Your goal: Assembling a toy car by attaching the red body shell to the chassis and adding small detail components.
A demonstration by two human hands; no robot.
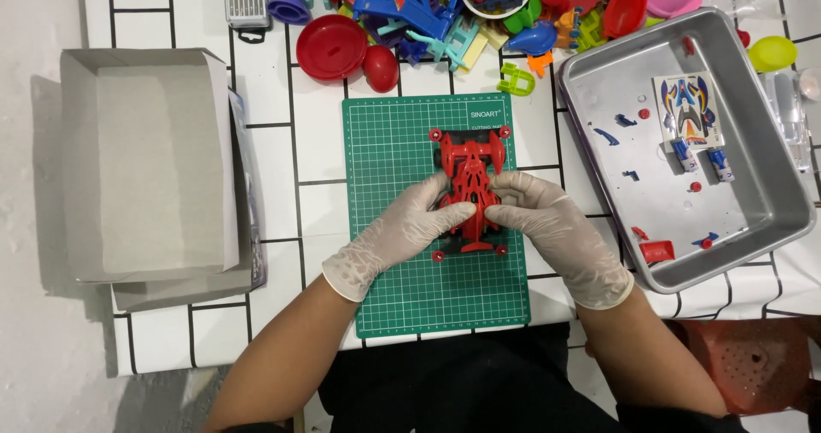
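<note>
The red toy car chassis [469, 187] lies in the middle of the green cutting mat [402, 288], its long axis running straight away from the person; the left hand [402, 232] and right hand [556, 228] pinch its near half from either side, equally close

You look down on a counter [316, 155] covered in white cloth with a black grid. Left of the counter lies pale grey floor [34, 228], evenly lit; at its lower right corner stands a reddish-brown stool [753, 365].
</note>
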